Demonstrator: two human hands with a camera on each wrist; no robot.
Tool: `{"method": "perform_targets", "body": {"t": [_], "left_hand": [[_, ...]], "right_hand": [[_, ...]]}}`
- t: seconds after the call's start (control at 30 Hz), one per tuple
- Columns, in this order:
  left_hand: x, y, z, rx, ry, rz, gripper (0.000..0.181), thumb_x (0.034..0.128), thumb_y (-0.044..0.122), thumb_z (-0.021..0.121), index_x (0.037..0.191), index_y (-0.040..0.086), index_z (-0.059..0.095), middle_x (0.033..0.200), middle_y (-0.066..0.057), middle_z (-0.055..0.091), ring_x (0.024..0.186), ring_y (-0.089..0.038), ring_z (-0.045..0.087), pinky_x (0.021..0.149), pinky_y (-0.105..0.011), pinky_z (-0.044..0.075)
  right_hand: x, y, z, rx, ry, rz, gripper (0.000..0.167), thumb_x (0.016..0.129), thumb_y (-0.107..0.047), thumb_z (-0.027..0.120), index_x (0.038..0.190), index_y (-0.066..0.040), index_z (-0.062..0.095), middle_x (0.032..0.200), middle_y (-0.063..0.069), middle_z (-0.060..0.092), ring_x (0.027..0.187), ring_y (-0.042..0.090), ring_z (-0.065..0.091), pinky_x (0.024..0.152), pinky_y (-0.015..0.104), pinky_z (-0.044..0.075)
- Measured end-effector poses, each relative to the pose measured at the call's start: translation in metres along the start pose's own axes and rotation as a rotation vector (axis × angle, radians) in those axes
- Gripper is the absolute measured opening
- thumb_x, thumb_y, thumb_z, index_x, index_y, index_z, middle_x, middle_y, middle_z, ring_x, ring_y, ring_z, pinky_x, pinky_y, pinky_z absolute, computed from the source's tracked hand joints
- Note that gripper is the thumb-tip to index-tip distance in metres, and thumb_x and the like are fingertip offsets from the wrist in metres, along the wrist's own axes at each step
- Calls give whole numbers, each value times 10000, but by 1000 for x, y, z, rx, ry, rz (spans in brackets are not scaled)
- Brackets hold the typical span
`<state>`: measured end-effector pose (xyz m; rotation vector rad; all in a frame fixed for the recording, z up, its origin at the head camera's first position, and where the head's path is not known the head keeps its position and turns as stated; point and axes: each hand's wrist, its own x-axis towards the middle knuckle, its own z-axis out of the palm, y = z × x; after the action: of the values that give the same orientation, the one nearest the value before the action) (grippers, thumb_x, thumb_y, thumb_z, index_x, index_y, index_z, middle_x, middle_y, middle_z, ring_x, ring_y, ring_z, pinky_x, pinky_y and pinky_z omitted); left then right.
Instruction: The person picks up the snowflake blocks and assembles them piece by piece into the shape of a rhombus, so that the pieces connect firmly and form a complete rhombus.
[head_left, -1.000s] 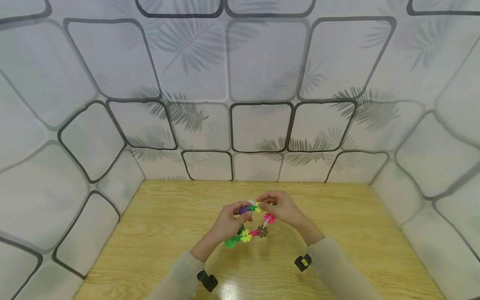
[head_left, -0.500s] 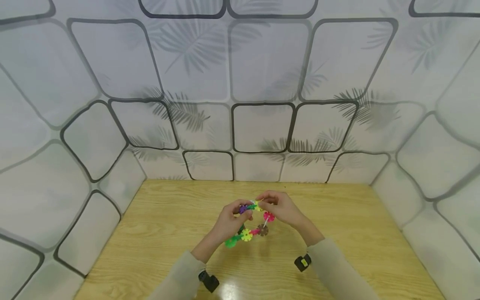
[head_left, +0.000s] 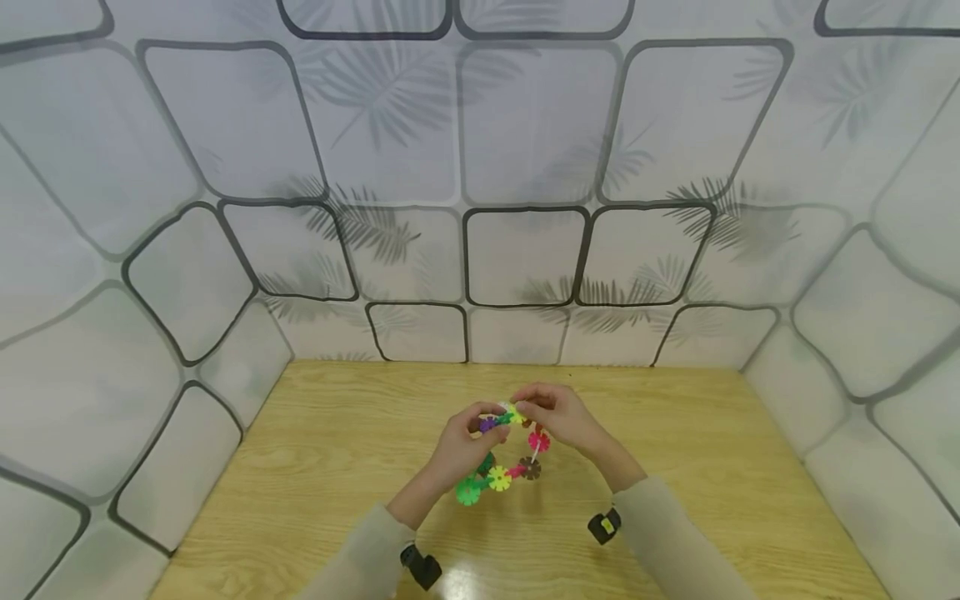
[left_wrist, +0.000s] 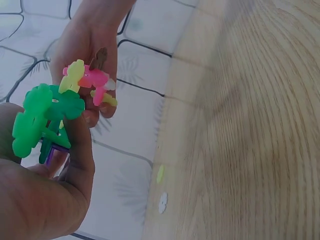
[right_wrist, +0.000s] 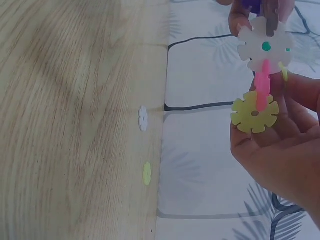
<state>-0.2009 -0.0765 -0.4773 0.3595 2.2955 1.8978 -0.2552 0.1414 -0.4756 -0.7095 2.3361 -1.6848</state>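
Note:
A loop of colourful snowflake discs, slotted together, hangs between my hands above the table. My left hand point(head_left: 459, 452) pinches it near a purple disc point(head_left: 488, 425). With thumb and fingers, my right hand point(head_left: 566, 414) grips the loop at a yellow disc point(head_left: 514, 414). Lower on the loop are a bright green disc point(head_left: 468, 492), another yellow disc point(head_left: 499, 478), a brown disc point(head_left: 530, 468) and a pink disc point(head_left: 538, 441). In the right wrist view, a white disc point(right_wrist: 255, 40) joins a pink disc point(right_wrist: 262, 85). Fingers hide some of the joints.
A loose white disc point(right_wrist: 143, 118) and a loose yellow disc point(right_wrist: 147, 173) lie on the wooden table point(head_left: 360, 433) near its far edge. Patterned cloth walls point(head_left: 517, 250) enclose the table at the back and both sides.
The lower part of the loop has swung slightly down and to the right. My left hand has shifted a little to the right; my right hand stays nearly in place.

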Motion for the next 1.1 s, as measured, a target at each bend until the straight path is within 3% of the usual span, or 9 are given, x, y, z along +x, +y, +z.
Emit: {"method": "perform_targets", "body": {"t": [0.13,0.3,0.47,0.57,0.7,0.8,0.93,1.1], "left_hand": [[1,-2,2,-42,-18,-26,368,1055,207,667,1381,43,620,1015,-167,692,587,-164,649,542,-222,554],[3,-5,3,-67,-30,-27,391,1059,212,662,1405,42,594,991,-147,674,610,-197,707,567,-252,591],[3,-6,4,-75,-45,-20,443,1072,213,639,1462,30,540,1075,-200,673,658,-223,746,668,-438,661],[4,-7,6,-77,-47,-8,457,1080,212,627,1479,18,517,1106,-228,670,673,-270,754,693,-510,659],[4,-10,6,-88,-39,-1,471,1085,216,619,1492,11,500,1092,-216,665,684,-295,755,663,-421,658],[3,-11,5,-86,-25,0,467,1086,219,618,1490,15,503,1090,-228,672,692,-359,750,624,-315,636],[3,-13,5,-77,2,0,455,1079,228,631,1475,29,527,1092,-256,687,707,-453,730,568,-239,589],[2,-13,5,-80,15,-17,433,1074,222,639,1461,50,549,1084,-240,690,620,-283,709,537,-222,564]], "right_hand": [[1,2,1,-5,-25,7,221,1086,-129,600,1218,6,714,984,104,722,839,379,691,672,287,598],[1,1,2,7,-24,47,229,1084,-165,614,1222,2,688,978,130,742,838,329,702,699,284,598],[2,1,4,16,-20,48,222,1066,-159,645,1181,30,670,990,256,733,822,304,695,679,279,580],[2,0,4,1,-4,42,207,1073,-154,631,1164,24,683,958,204,733,820,266,694,678,267,572],[-1,-6,2,-2,42,52,252,1096,-184,592,1184,31,688,981,168,730,870,177,697,789,370,620],[-2,-5,-1,30,78,86,303,1103,-244,587,1208,20,691,1039,172,741,968,243,724,896,484,621],[1,3,-4,79,104,117,330,1100,-281,593,1224,9,689,1058,121,758,1053,317,726,974,541,598],[4,9,-6,101,132,147,348,1091,-300,609,1227,10,691,1069,106,764,1010,204,725,977,498,604]]}}
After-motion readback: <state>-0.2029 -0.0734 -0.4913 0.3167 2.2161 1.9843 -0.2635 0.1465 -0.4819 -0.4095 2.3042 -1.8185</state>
